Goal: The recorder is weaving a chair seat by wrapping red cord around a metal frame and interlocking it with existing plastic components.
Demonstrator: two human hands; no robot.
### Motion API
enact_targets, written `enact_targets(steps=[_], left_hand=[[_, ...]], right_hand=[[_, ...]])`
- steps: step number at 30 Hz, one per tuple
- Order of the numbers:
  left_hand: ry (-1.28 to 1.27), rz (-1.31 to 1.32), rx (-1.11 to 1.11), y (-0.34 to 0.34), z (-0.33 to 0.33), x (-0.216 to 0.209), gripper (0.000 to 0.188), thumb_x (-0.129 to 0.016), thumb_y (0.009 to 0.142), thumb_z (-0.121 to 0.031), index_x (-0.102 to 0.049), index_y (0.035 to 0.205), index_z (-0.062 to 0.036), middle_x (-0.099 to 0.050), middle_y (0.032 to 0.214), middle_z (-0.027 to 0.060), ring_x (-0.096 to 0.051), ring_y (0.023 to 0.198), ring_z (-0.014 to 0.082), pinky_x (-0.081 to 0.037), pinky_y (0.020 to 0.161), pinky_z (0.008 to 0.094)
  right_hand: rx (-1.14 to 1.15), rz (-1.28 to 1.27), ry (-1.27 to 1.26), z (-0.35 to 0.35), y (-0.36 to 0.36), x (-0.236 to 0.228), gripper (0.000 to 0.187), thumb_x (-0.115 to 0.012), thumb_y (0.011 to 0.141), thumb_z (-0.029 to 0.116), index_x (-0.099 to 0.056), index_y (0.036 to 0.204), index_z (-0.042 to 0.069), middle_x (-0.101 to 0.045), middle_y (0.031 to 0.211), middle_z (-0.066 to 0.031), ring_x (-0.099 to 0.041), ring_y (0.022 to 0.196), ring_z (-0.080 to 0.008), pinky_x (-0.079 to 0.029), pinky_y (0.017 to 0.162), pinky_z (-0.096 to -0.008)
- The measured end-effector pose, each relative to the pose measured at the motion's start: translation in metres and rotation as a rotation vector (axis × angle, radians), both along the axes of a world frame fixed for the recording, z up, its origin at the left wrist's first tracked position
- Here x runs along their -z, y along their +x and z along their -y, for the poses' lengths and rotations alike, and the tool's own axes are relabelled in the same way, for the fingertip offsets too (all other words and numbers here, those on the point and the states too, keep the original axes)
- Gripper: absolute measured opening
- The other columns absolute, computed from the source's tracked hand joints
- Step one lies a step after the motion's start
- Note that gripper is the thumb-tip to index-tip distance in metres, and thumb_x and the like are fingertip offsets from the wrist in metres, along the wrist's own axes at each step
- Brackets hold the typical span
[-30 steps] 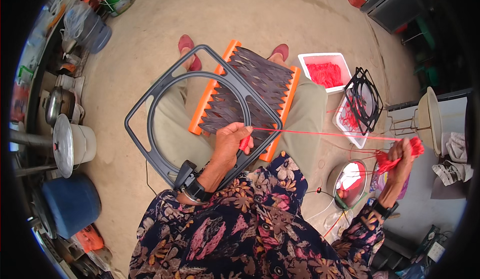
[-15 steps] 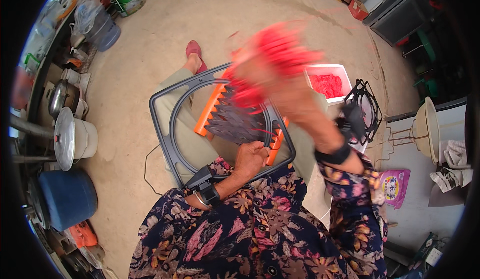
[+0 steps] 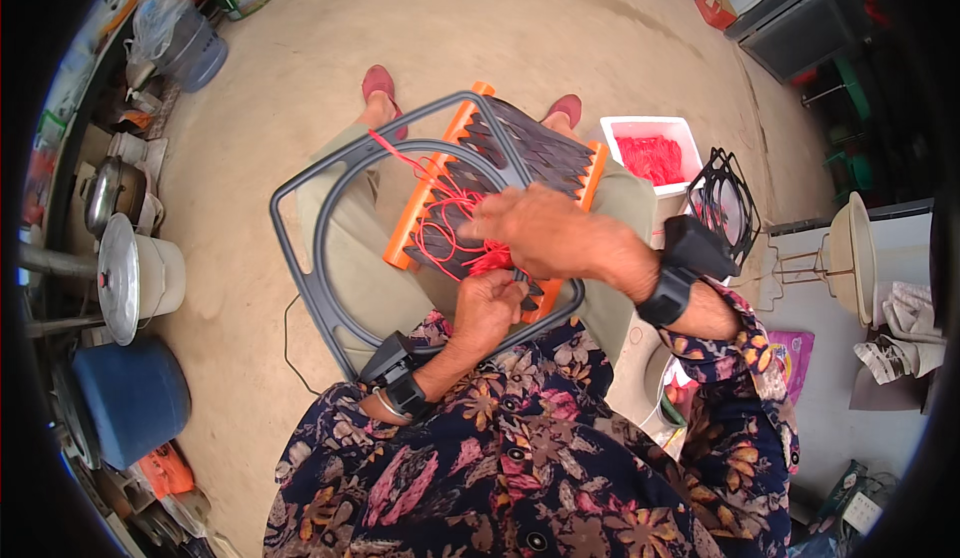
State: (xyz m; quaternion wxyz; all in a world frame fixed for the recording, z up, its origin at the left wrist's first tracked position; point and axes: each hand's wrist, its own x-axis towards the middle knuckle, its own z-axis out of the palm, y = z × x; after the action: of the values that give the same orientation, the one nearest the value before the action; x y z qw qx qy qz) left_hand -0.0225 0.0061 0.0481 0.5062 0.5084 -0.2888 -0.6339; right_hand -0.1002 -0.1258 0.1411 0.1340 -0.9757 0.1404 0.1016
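Across both thighs, propped at a slant, sits a grey frame (image 3: 352,161), squarish with rounded corners and a big round hole in the middle. Left hand (image 3: 487,308) is down at the lower right of the ring, fingers curled in tight around that bit. Right hand (image 3: 545,233) reaches over from the side, just above the left one, and it's kinda blurry. Its fingers point down at the ring but the palm hides what they're doing, so I honestly can't tell if they're pinching anything

Red string (image 3: 490,258) is bunched up right by both hands, with loose loops spilling left inside the round hole and one strand running up to the frame's upper left edge. Behind that, between the knees, is a rack (image 3: 535,148) with orange bars on two sides and dark straps crisscrossed between them

Off to the right on the floor (image 3: 300,58) there's a white box (image 3: 650,126) with a pile more red strands inside, and just below it some black frames (image 3: 712,186) leaning at an angle. Way over on the left side: pale pot (image 3: 165,268) with a shiny lid, plus a blue bin (image 3: 135,398) near it
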Motion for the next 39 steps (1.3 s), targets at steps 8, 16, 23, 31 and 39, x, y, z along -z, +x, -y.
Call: enact_targets(steps=[8,16,23,31,39], left_hand=[[0.126,-0.041,-0.098,0.023,0.003,-0.010,0.012,-0.059,0.088,-0.010,-0.062,0.082,0.0003,-0.055,0.056,0.0009,-0.043,0.042,0.0042,-0.033,0.039,0.0192],[0.176,0.026,-0.137,0.033,-0.012,0.001,0.015,-0.058,0.089,-0.009,-0.061,0.077,-0.0002,-0.057,0.055,0.0033,-0.044,0.039,0.0063,-0.035,0.038,0.0189],[0.236,0.063,-0.124,0.033,-0.017,0.011,0.015,-0.058,0.088,-0.008,-0.060,0.075,-0.0008,-0.056,0.054,0.0032,-0.043,0.038,0.0065,-0.034,0.037,0.0200],[0.228,0.076,-0.114,0.024,-0.017,0.006,0.013,-0.058,0.087,-0.007,-0.060,0.077,0.0002,-0.056,0.056,0.0033,-0.044,0.040,0.0065,-0.034,0.038,0.0200],[0.205,0.159,-0.073,0.018,-0.013,0.005,0.014,-0.058,0.087,-0.011,-0.063,0.077,-0.0011,-0.053,0.053,0.0000,-0.044,0.042,0.0046,-0.034,0.038,0.0210]], right_hand=[[0.377,0.429,0.340,-0.009,-0.060,0.017,0.008,-0.064,0.074,0.004,-0.062,0.082,0.003,-0.056,0.072,-0.0102,-0.057,0.072,-0.0301,-0.045,0.065,-0.0395],[0.158,0.345,-0.137,-0.034,-0.038,0.052,0.010,-0.066,0.069,0.010,-0.065,0.079,0.009,-0.054,0.078,-0.0046,-0.053,0.086,-0.0216,-0.038,0.075,-0.0374],[0.097,0.110,-0.353,-0.043,-0.023,0.080,0.010,-0.063,0.071,0.014,-0.067,0.079,0.010,-0.057,0.081,-0.0032,-0.056,0.087,-0.0200,-0.036,0.079,-0.0355],[0.130,-0.159,-0.464,-0.038,-0.008,0.064,0.013,-0.063,0.071,0.012,-0.067,0.082,0.006,-0.064,0.073,-0.0081,-0.059,0.076,-0.0211,-0.035,0.079,-0.0360],[0.160,-0.124,-0.605,-0.037,-0.022,0.076,0.023,-0.070,0.067,0.021,-0.067,0.085,0.008,-0.063,0.076,-0.0050,-0.059,0.080,-0.0193,-0.033,0.077,-0.0387]])
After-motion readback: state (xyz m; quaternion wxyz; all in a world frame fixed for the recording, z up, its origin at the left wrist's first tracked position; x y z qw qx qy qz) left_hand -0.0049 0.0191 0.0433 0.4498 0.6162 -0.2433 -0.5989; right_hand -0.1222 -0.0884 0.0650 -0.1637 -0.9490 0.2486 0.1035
